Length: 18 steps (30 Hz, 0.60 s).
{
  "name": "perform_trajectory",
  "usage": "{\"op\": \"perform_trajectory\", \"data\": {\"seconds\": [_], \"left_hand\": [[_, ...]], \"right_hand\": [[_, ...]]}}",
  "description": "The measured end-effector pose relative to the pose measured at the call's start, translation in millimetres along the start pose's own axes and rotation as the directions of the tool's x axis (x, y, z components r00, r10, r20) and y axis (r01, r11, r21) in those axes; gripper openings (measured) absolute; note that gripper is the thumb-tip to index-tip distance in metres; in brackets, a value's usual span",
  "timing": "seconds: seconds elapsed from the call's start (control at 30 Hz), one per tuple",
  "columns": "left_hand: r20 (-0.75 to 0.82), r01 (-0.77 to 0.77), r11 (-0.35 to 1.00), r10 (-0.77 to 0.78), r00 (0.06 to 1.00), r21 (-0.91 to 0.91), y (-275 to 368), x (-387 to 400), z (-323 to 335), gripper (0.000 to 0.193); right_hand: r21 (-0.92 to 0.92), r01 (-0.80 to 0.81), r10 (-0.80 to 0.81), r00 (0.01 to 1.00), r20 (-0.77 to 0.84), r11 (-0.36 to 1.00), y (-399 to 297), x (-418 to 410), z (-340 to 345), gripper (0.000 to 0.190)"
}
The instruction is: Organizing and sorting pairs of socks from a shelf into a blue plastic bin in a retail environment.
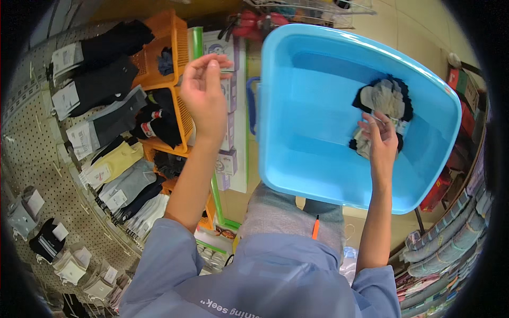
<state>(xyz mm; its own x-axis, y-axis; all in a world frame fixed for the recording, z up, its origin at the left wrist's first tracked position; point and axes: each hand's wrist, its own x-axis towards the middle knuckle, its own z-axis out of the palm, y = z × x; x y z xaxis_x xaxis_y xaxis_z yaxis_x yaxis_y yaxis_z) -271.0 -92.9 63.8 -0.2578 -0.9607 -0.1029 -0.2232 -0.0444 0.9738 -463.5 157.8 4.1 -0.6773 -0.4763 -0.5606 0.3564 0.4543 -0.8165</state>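
Note:
In front of me is a large light-blue plastic tub (302,107) with a dark blue handle at its left. Against its right inner side lies a small pile of grey and black textile items (385,97), perhaps gloves or socks. My right hand (381,133) is inside the tub, over the lower part of this pile, fingers bent; whether they grip a piece cannot be made out. My left hand (206,87) is raised outside the tub, left of its handle, near orange baskets, with its fingers loosely curled and nothing seen in it.
Orange plastic baskets (181,111) with dark items stand at the left, beside socks (115,159) hanging on a perforated panel. Purple-white boxes (226,161) line a shelf. A wire rack (318,12) is beyond the tub; folded fabrics (449,238) are stacked at the right.

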Motion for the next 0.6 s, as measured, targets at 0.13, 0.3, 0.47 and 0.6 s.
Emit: {"op": "perform_trajectory", "data": {"seconds": [0.13,0.3,0.47,0.6], "left_hand": [[-0.138,-0.074,0.961,0.115,0.984,0.268,-55.0,49.3,-69.8,0.014],[-0.283,0.059,0.886,0.084,0.955,0.46,-133.3,130.1,-161.4,0.025],[-0.46,0.47,0.613,-0.188,0.868,0.635,-183.5,190.8,-209.9,0.053],[-0.142,0.264,0.491,-0.272,0.952,0.83,-210.8,214.9,-224.9,0.069]], "right_hand": [[0.05,0.035,-0.038,0.998,0.048,0.998,-21.9,6.2,59.7,0.036],[0.022,0.026,-0.027,0.997,0.071,0.999,-30.6,1.1,111.8,0.036],[0.003,0.0,0.0,0.998,0.063,1.0,-24.6,-1.9,137.8,0.036],[-0.022,-0.027,0.028,1.0,0.013,0.999,-20.0,-1.6,148.4,0.035]]}}
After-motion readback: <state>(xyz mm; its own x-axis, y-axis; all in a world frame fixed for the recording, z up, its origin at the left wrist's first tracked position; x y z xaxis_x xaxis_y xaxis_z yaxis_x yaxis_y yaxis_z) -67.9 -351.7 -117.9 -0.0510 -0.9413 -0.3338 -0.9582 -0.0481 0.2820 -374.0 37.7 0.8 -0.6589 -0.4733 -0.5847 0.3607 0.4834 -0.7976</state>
